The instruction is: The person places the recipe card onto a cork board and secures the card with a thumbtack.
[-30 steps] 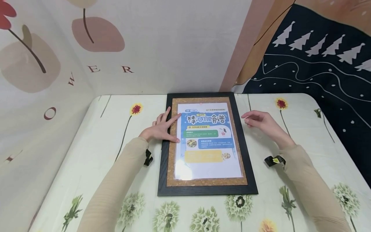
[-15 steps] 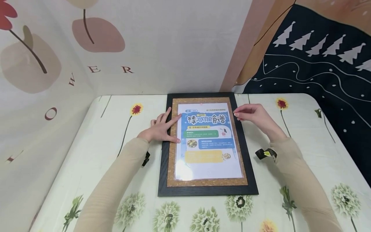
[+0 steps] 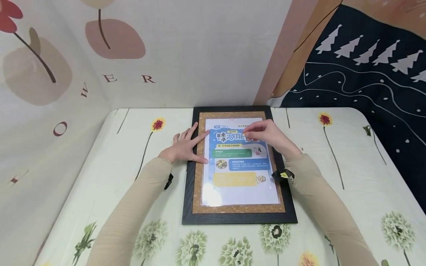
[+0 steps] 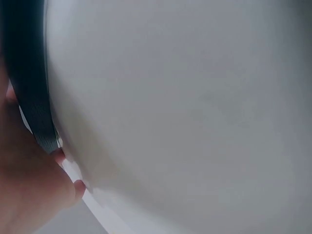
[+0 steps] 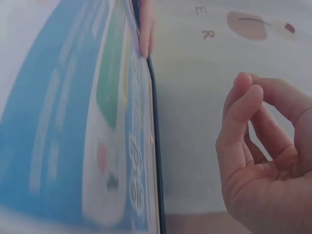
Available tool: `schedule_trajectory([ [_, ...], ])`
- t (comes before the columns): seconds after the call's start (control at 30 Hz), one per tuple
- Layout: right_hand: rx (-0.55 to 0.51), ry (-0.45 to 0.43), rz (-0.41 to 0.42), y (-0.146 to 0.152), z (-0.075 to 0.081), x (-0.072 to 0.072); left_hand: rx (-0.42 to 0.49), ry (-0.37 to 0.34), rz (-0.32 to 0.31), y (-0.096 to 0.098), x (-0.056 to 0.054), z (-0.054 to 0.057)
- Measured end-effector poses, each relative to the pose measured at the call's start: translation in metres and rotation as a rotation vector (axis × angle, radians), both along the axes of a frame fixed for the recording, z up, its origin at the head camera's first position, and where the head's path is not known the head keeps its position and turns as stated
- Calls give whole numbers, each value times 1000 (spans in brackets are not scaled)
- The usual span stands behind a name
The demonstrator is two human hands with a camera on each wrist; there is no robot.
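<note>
A cork board [image 3: 198, 184] with a black frame lies flat on the table. On the cork is a glossy printed sheet [image 3: 239, 195] with blue, green and yellow blocks. My left hand [image 3: 181, 149] rests on the board's left side, fingers spread, its thumb and index finger reaching the sheet's left edge. In the left wrist view that hand [image 4: 34, 190] lies against the black frame [image 4: 29, 63]. Over the sheet's upper right, my right hand [image 3: 271, 136] covers part of the large lettering. The right wrist view shows that hand's [image 5: 265, 151] thumb and index fingertips meeting; nothing is visible between them.
A white flower-printed cloth [image 3: 133, 136] covers the table. Behind it stands a pale printed fabric wall [image 3: 199, 66], with a dark tree-patterned cloth [image 3: 359, 74] at the right. A small pinkish mark [image 3: 232, 119] sits at the sheet's top edge.
My right hand has moved left from beside the board to above the sheet's upper right, its fingertips drawn together. My left hand has stayed on the board's left side.
</note>
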State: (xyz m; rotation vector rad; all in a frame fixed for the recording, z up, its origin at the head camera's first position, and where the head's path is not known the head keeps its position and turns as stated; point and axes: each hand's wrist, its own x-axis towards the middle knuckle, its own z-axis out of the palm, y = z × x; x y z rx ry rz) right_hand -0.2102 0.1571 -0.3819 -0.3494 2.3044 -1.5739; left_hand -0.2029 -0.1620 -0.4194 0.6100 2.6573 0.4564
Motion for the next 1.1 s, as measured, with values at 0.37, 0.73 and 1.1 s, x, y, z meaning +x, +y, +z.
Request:
schedule_trajectory([
  [0.37,-83,26,85,-37,-12,-5,-7,-19,-5,0,0,-3],
  [0.73,-90,-96,162,-64,-24,-9,-28,-22,-3,2,0,-3],
  [1.1,-86,-184,245,-87,-32,-13,-37,-17,-6,0,-2,-4],
])
